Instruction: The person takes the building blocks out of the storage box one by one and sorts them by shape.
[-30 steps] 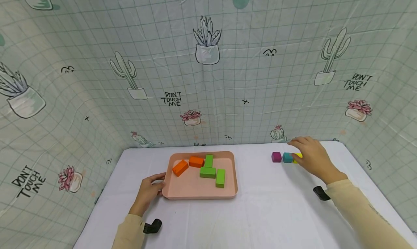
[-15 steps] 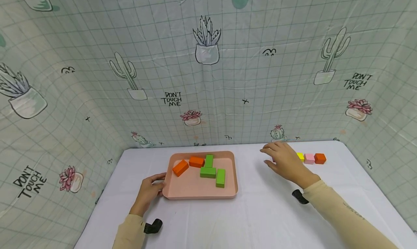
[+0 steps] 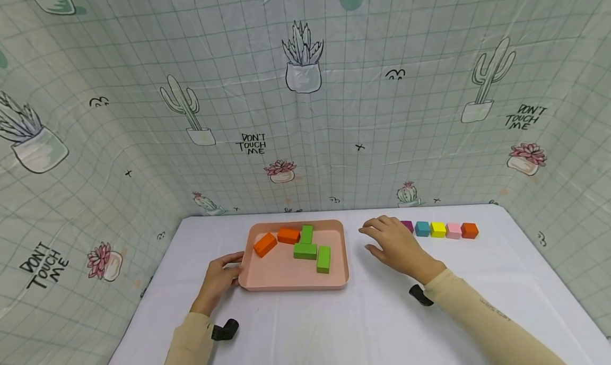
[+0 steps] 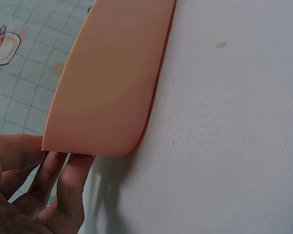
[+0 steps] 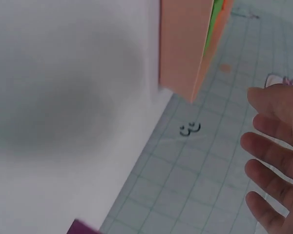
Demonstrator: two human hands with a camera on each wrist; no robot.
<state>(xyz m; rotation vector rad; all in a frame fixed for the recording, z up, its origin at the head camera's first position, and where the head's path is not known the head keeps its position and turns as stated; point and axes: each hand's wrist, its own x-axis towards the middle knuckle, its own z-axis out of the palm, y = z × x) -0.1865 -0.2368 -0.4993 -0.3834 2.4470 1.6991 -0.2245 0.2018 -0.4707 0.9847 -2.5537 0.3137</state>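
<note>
My left hand (image 3: 218, 277) holds the left end of a pink tray (image 3: 286, 277); in the left wrist view its bent fingers (image 4: 73, 183) meet the tray's end wall. Inside the tray lie an orange block (image 3: 265, 245) and another against a group of green blocks (image 3: 305, 251). To the right of the tray, my right hand (image 3: 398, 247) hovers with spread fingers, holding nothing. It partly covers a purple cube (image 3: 407, 226). In the right wrist view, relaxed fingers (image 5: 268, 151) point toward the tray's end wall (image 5: 183, 48).
Beyond the purple cube runs a row of a teal cube (image 3: 422, 228), a yellow cube (image 3: 438, 229), a pink cube (image 3: 453, 230) and an orange-red cube (image 3: 470, 231). A white cloth (image 3: 305, 328) covers the table. Printed fabric (image 3: 334, 115) rises behind and at both sides.
My right hand has moved left, from over the yellow and teal cubes to past the purple one, uncovering the row's right part. My left hand and the tray stay put.
</note>
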